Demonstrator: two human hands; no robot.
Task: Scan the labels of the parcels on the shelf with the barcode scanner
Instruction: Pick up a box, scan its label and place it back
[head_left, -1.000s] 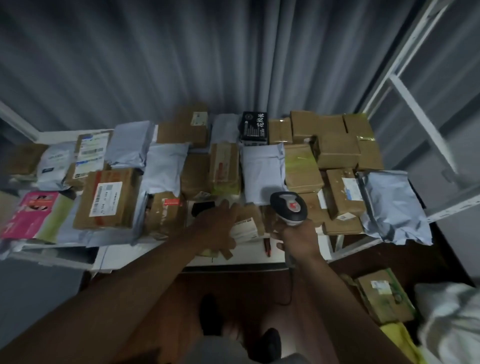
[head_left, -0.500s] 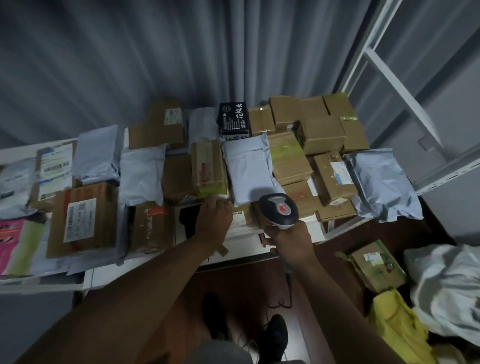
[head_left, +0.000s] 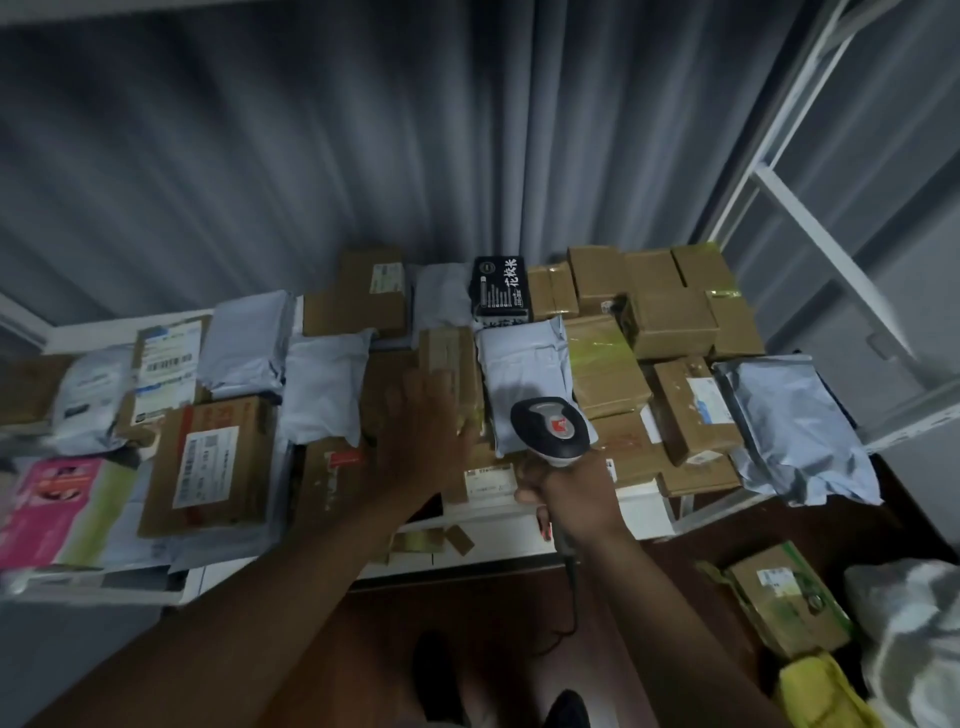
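Right hand (head_left: 576, 499) grips the scanner (head_left: 551, 431) near the shelf's (head_left: 519, 545) front edge. Left hand (head_left: 431, 415), fingers straight, rests on a cardboard box (head_left: 449, 348).

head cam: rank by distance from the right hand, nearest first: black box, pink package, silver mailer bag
From the right hand, gripping the barcode scanner:
1. Black box, back of the shelf, straight ahead.
2. Silver mailer bag, right edge.
3. Pink package, far left.
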